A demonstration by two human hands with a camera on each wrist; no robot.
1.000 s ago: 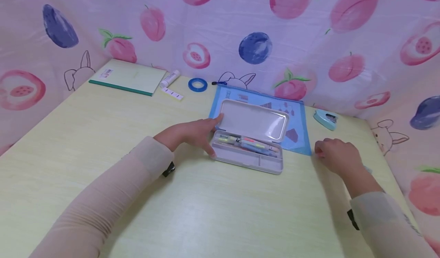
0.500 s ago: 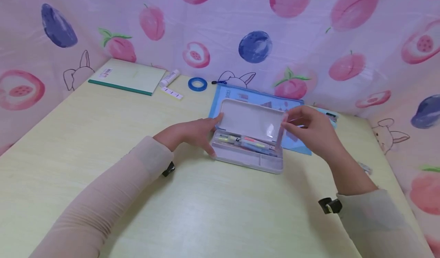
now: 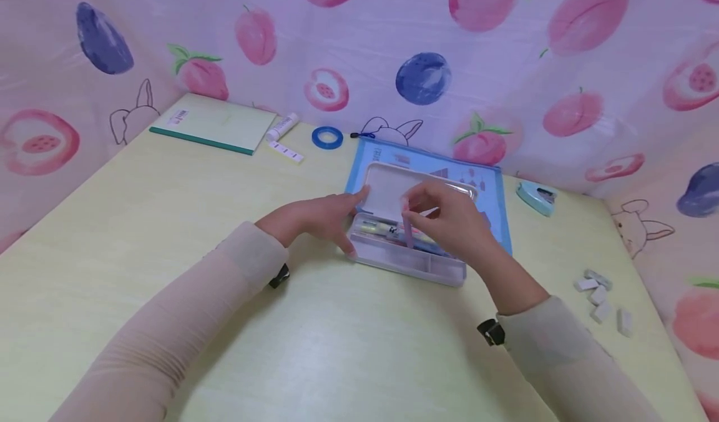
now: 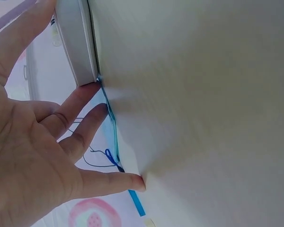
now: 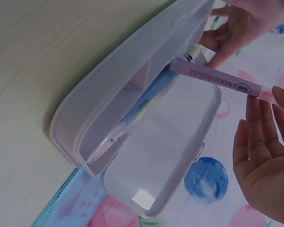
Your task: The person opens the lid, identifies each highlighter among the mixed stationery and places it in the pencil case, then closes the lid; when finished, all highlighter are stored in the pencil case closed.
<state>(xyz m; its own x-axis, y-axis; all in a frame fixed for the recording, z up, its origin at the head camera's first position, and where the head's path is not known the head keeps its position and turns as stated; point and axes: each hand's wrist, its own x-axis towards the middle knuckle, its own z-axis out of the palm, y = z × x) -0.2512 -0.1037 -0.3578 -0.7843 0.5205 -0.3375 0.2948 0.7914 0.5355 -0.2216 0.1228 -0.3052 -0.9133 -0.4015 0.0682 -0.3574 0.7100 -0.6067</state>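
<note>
A pale pencil case (image 3: 393, 260) lies with its lid (image 3: 384, 188) up. Several pens (image 3: 377, 228) fill its rear compartment; the front part has a divider. At the case's left end rests my left hand (image 3: 327, 218), thumb at the front corner and forefinger by the lid. Its fingers (image 4: 80, 135) are spread and fairly straight in the left wrist view. My right hand (image 3: 455, 222) pinches a pinkish-purple highlighter (image 5: 217, 78) by its upper end. The highlighter stands almost upright over the pens, its lower end at the rear compartment; whether it touches them is unclear.
A blue mesh zip pouch (image 3: 494, 191) lies under the lid side. Behind are a notebook (image 3: 219, 122), a glue stick (image 3: 283, 127), a small marked strip (image 3: 286, 152), blue tape (image 3: 327, 138) and a stapler (image 3: 536, 198). Several erasers (image 3: 598, 295) lie at right.
My right hand has come from the right of the case to above the pens, carrying the highlighter left. This uncovers the erasers and stapler. My left hand stays at the case.
</note>
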